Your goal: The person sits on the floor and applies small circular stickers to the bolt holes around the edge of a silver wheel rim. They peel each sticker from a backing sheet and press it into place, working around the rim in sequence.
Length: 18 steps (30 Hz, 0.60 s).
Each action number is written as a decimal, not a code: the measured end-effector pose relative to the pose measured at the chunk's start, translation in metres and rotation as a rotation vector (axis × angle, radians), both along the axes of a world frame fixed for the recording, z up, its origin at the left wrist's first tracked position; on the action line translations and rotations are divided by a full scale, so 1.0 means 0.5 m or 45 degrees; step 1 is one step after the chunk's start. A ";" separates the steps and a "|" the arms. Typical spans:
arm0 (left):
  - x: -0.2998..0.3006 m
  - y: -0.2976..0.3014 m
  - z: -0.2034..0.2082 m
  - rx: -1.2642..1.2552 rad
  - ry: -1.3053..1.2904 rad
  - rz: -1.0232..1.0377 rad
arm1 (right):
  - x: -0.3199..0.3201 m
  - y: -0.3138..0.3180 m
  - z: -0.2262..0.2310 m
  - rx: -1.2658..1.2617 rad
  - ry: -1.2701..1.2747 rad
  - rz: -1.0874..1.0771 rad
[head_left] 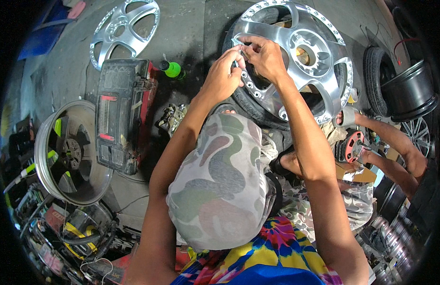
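A large silver five-spoke wheel face (296,45) lies on a black tyre (248,102) ahead of me. Small holes line its outer edge. At the wheel's left edge, my left hand (224,73) is closed, its fingers curled around something small, mostly hidden. Just right of it, touching or nearly so, my right hand (265,57) is closed too, fingers bent at the rim. A small pale, shiny scrap (236,42) shows at its fingertips; its kind is unclear.
Another silver wheel face (119,31) lies far left. Nearer stand a black-and-red toolbox (117,116), green bottle (171,69) and wheel rim (44,156). At right, another person's bare limbs (391,135) reach in by a red-and-black round tool (351,146); a tyre (376,78) stands beyond.
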<state>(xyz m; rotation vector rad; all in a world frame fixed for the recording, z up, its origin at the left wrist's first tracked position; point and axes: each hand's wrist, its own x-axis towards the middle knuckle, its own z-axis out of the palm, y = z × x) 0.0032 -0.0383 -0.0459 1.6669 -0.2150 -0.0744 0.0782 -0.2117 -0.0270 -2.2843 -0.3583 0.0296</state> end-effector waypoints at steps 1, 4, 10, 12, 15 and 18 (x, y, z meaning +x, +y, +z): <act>-0.004 0.002 -0.002 0.002 0.005 -0.002 | 0.000 -0.003 0.001 -0.014 0.016 0.017; -0.010 0.001 0.002 0.008 -0.001 -0.018 | 0.003 -0.009 0.002 -0.001 0.080 0.045; -0.015 -0.007 0.000 -0.092 -0.005 0.021 | 0.000 -0.038 -0.010 0.194 0.230 0.128; -0.022 0.000 -0.006 -0.145 0.062 0.140 | -0.016 -0.031 0.014 0.367 0.369 0.079; -0.029 0.017 0.018 -0.396 0.330 0.414 | -0.060 -0.032 0.070 0.510 0.565 0.143; -0.038 0.042 0.037 -0.519 0.563 0.181 | -0.094 -0.055 0.121 0.389 0.748 0.301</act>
